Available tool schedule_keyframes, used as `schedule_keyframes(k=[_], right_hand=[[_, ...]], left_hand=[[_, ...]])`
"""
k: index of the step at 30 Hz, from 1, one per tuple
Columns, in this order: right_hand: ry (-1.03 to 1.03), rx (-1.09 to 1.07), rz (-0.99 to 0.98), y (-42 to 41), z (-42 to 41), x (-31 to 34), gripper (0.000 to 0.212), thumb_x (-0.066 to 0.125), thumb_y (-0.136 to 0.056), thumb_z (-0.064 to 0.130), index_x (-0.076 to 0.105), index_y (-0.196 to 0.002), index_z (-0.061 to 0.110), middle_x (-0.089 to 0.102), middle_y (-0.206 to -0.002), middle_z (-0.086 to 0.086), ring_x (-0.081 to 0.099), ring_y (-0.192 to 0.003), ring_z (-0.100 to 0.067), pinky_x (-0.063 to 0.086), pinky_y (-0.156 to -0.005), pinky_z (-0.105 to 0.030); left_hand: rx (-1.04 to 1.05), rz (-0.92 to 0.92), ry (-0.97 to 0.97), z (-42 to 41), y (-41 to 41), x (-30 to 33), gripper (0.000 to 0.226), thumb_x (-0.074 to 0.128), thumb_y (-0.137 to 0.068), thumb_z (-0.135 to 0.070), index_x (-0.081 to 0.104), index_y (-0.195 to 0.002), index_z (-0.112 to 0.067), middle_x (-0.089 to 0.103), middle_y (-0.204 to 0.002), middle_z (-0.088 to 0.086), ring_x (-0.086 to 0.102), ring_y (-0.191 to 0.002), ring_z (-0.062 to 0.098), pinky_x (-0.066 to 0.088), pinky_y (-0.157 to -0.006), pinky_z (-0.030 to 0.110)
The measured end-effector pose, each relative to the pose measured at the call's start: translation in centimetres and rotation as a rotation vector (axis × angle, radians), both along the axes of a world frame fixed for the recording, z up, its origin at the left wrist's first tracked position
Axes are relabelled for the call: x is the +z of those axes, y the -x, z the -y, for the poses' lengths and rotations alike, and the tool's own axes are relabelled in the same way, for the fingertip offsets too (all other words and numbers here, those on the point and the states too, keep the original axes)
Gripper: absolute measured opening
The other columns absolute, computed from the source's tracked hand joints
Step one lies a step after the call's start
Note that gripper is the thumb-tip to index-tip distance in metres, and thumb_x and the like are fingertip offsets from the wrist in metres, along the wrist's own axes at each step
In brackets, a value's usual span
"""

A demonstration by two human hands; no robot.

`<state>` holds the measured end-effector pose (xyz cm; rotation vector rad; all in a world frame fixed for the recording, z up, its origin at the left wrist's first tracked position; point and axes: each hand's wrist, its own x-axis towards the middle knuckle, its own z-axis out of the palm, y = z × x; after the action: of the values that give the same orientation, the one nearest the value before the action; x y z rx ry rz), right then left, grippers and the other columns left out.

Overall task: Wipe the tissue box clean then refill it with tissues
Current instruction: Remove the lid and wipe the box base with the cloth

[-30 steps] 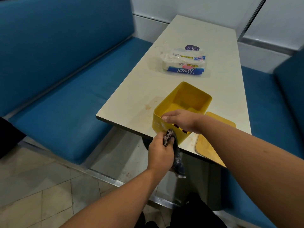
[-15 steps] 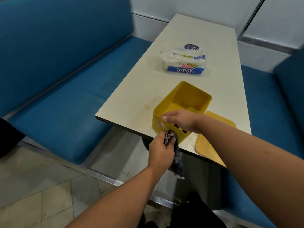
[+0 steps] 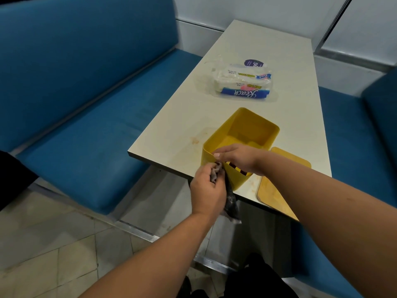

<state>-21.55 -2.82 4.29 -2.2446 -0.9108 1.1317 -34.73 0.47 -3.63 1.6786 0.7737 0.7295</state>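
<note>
An open yellow tissue box (image 3: 247,130) stands at the near end of the white table (image 3: 236,100). My right hand (image 3: 238,158) grips its near rim, fingers curled over the edge. My left hand (image 3: 207,189) holds a dark grey cloth (image 3: 231,201) bunched against the box's near outer wall; the cloth's tail hangs below the table edge. The box's yellow lid (image 3: 277,190) lies flat to the right of the box. A plastic pack of paper tissues (image 3: 242,82) lies farther back on the table.
Blue padded benches flank the table, one on the left (image 3: 86,125) and one on the right (image 3: 354,136). White wall panels close the far end. Brownish stains (image 3: 195,140) mark the tabletop left of the box. Tiled floor lies below left.
My left hand with the cloth has slid slightly up along the box's near wall. My right hand keeps its hold on the rim.
</note>
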Motion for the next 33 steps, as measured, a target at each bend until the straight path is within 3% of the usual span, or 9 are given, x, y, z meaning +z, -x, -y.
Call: schedule_keyframes(k=[2, 7, 12, 16, 18, 22, 26, 31, 33], right_hand=[[-0.001, -0.004, 0.003, 0.0, 0.1, 0.0, 0.043, 0.051, -0.095, 0.043, 0.053, -0.135, 0.026, 0.048, -0.143, 0.000, 0.042, -0.131, -0.023, 0.033, -0.108, -0.040], [0.001, 0.010, 0.008, 0.0, -0.1, 0.0, 0.040, 0.049, -0.096, 0.043, 0.055, -0.133, 0.027, 0.049, -0.142, 0.001, 0.044, -0.129, -0.022, 0.034, -0.109, -0.042], [-0.003, 0.004, 0.004, 0.1, -0.1, 0.1, 0.042, 0.050, -0.097, 0.040, 0.053, -0.136, 0.024, 0.047, -0.145, -0.001, 0.039, -0.134, -0.023, 0.030, -0.105, -0.033], [0.015, 0.026, 0.023, 0.2, 0.0, 0.2, 0.044, 0.046, -0.098, 0.043, 0.050, -0.138, 0.025, 0.045, -0.146, 0.000, 0.039, -0.135, -0.024, 0.030, -0.110, -0.038], [0.025, 0.041, 0.042, 0.3, 0.0, 0.3, 0.047, 0.044, -0.099, 0.043, 0.046, -0.141, 0.023, 0.042, -0.148, -0.001, 0.036, -0.137, -0.024, 0.027, -0.110, -0.037], [0.043, 0.049, 0.051, 0.3, 0.0, 0.4, 0.048, 0.043, -0.098, 0.045, 0.045, -0.142, 0.024, 0.042, -0.149, -0.001, 0.035, -0.138, -0.024, 0.025, -0.112, -0.039], [0.041, 0.046, 0.056, 0.3, 0.0, 0.3, 0.048, 0.043, -0.099, 0.045, 0.045, -0.142, 0.023, 0.043, -0.148, -0.001, 0.037, -0.137, -0.024, 0.028, -0.107, -0.036], [0.038, 0.049, 0.047, 0.4, 0.0, 0.3, 0.048, 0.044, -0.099, 0.044, 0.045, -0.142, 0.023, 0.042, -0.148, -0.002, 0.038, -0.136, -0.023, 0.028, -0.107, -0.036], [0.036, 0.053, 0.054, 0.3, -0.1, 0.3, 0.048, 0.044, -0.099, 0.043, 0.045, -0.142, 0.022, 0.042, -0.149, -0.002, 0.038, -0.136, -0.023, 0.028, -0.107, -0.036]], left_hand=[[-0.067, -0.027, -0.022, 0.4, 0.3, -0.2, 0.012, 0.062, -0.091, -0.024, 0.067, -0.100, -0.019, 0.064, -0.094, -0.003, 0.059, -0.086, 0.009, 0.050, -0.076, 0.027], [0.128, 0.057, 0.008, -1.4, -0.1, 0.2, 0.007, 0.062, -0.092, -0.019, 0.067, -0.096, -0.017, 0.065, -0.089, -0.002, 0.060, -0.083, 0.012, 0.052, -0.074, 0.029], [-0.088, 0.107, -0.103, -0.1, 0.6, 0.7, 0.008, 0.065, -0.089, -0.014, 0.069, -0.096, -0.016, 0.065, -0.088, -0.003, 0.058, -0.082, 0.003, 0.045, -0.071, 0.011], [0.202, 0.146, 0.075, -2.4, -0.1, 1.4, 0.010, 0.065, -0.090, -0.016, 0.060, -0.086, -0.024, 0.063, -0.079, -0.007, 0.058, -0.074, 0.003, 0.046, -0.063, 0.011], [0.262, 0.075, 0.157, -3.4, -0.5, 1.2, 0.011, 0.063, -0.092, -0.018, 0.058, -0.086, -0.025, 0.062, -0.079, -0.012, 0.058, -0.074, 0.003, 0.045, -0.062, 0.012], [0.198, -0.199, 0.171, -5.1, -0.7, 0.4, 0.012, 0.060, -0.093, -0.023, 0.059, -0.082, -0.017, 0.061, -0.075, -0.006, 0.058, -0.073, 0.018, 0.046, -0.062, 0.029], [0.177, -0.017, 0.205, -5.0, -0.7, 1.9, 0.009, 0.059, -0.095, -0.023, 0.056, -0.086, -0.023, 0.060, -0.080, -0.009, 0.056, -0.072, 0.005, 0.043, -0.057, 0.017], [0.134, -0.210, 0.212, -5.3, -0.6, 0.8, 0.011, 0.057, -0.095, -0.022, 0.055, -0.086, -0.016, 0.060, -0.080, -0.002, 0.055, -0.076, 0.017, 0.039, -0.056, 0.023], [0.145, -0.090, 0.219, -5.2, -0.6, 1.2, 0.006, 0.058, -0.095, -0.021, 0.056, -0.089, -0.018, 0.060, -0.082, -0.004, 0.056, -0.075, 0.012, 0.041, -0.059, 0.021]])
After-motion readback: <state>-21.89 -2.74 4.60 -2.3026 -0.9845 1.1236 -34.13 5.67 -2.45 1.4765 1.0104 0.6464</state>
